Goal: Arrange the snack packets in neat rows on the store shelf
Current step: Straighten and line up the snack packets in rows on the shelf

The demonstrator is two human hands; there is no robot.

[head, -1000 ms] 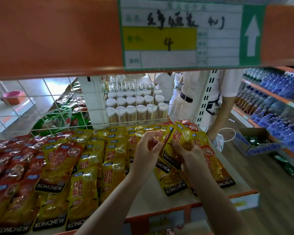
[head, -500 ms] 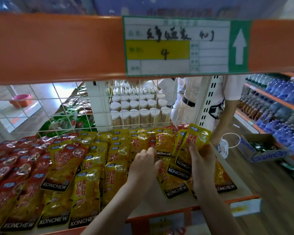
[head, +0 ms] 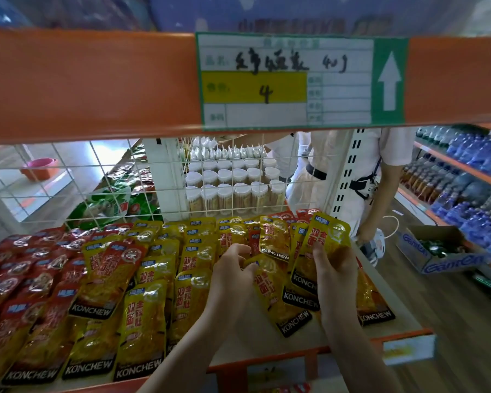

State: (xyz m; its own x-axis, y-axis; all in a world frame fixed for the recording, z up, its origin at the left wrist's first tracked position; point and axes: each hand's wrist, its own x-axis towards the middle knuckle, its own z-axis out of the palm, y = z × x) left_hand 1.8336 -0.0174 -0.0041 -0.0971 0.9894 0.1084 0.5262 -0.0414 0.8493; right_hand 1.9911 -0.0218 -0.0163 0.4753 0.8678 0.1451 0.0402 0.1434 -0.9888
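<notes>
Packets (head: 301, 296) partly behind right hand (head: 333, 268)

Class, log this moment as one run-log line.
left hand: touches packet | right hand: holds yellow packets | shelf: rows unfinished

Fingertips of the left hand (head: 233, 268) curled out of sight behind a tilted yellow packet (head: 278, 296). Lower half of the fanned yellow packets (head: 323, 242) covered by the right hand (head: 335, 268). Red packets (head: 9, 279) cut off by the left edge. Upper shelf's orange front rail (head: 82, 80) blocking everything above it. Handwriting on the price label (head: 287, 80) too smeared to read; small printed fields likewise. Person behind the wire mesh (head: 360, 171) seen only from torso down. Blue bottles (head: 482, 157) at right blurred, labels unreadable. Contents of the cardboard box (head: 437, 251) unclear.
</notes>
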